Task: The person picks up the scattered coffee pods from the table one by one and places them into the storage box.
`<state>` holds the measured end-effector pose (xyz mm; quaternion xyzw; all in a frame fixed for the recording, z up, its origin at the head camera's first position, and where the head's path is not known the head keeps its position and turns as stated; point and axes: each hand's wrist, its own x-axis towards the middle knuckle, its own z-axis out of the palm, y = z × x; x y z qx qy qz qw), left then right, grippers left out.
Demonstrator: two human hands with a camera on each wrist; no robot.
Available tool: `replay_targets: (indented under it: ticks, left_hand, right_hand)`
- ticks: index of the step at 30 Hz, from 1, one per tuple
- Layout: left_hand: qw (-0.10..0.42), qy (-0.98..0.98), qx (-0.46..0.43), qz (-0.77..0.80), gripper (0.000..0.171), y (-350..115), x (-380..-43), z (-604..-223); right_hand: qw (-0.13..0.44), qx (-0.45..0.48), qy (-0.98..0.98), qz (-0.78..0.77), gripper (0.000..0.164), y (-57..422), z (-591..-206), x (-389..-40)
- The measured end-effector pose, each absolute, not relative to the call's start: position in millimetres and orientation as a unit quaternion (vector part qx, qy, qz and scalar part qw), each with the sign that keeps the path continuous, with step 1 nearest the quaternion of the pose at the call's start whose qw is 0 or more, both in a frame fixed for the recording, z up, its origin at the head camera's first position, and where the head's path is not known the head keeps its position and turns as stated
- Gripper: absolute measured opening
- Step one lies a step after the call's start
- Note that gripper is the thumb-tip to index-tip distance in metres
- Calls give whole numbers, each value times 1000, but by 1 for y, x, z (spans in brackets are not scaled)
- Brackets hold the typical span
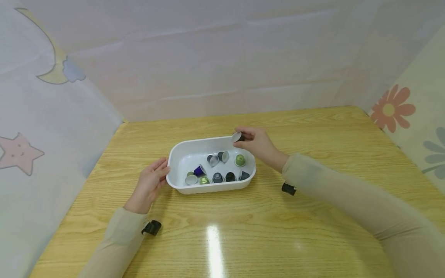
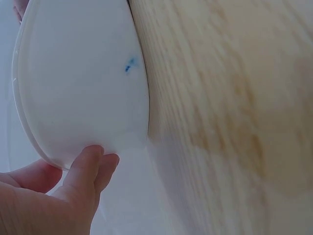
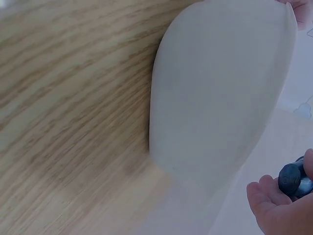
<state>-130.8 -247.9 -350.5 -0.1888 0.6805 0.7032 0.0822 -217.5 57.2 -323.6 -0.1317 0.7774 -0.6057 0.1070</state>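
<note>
A white plastic tray (image 1: 208, 189) stands on the wooden table with several coffee capsules inside. My left hand (image 1: 150, 183) grips its left end, thumb at the rim and fingers against the outer wall; the left wrist view shows these fingers (image 2: 85, 169) close up. Over the tray's far right corner, my right hand (image 1: 260, 146) pinches a dark coffee capsule (image 1: 238, 137) with its pale lid facing left. The right wrist view shows this capsule's dark rounded end (image 3: 290, 180) between the fingers. Inside lie a green capsule (image 1: 240, 160), a purple capsule (image 1: 199, 170) and several grey or black ones.
The wooden table (image 1: 264, 231) extends around the tray on every side. A pale cloth backdrop (image 1: 222, 69) rises behind the table's far edge, with printed side panels left and right. A small black device (image 1: 152, 227) sits at the left cuff, another black device (image 1: 288, 189) at the right.
</note>
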Motion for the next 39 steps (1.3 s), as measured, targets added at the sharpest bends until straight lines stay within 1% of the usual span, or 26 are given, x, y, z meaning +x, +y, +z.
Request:
replay_targets:
  ticks: [8, 12, 16, 21, 26, 33, 39]
  left_hand:
    - [75, 680, -187, 705, 56, -248, -131, -351]
    - [75, 682, -188, 703, 56, -247, -131, -351]
    - [76, 682, -190, 702, 56, -246, -131, -351]
    - [78, 683, -192, 700, 56, -246, -131, -352]
    - [78, 683, -192, 701, 56, -246, -131, -352]
    - [78, 682, -190, 702, 56, -246, -130, -350]
    - [80, 681, -190, 703, 56, -246, -130, -350]
  right_hand:
    - [130, -149, 784, -589, 57, 47, -329, -214]
    - [128, -157, 782, -590, 57, 44, -331, -212]
    - [122, -184, 779, -586, 53, 42, -333, -208]
    - [128, -195, 790, -567, 50, 38, -336, -204]
    - [137, -197, 804, -544, 53, 35, -341, -203]
    - [123, -213, 825, -510, 51, 33, -344, -202]
    - [140, -224, 819, -510, 51, 37, -347, -203]
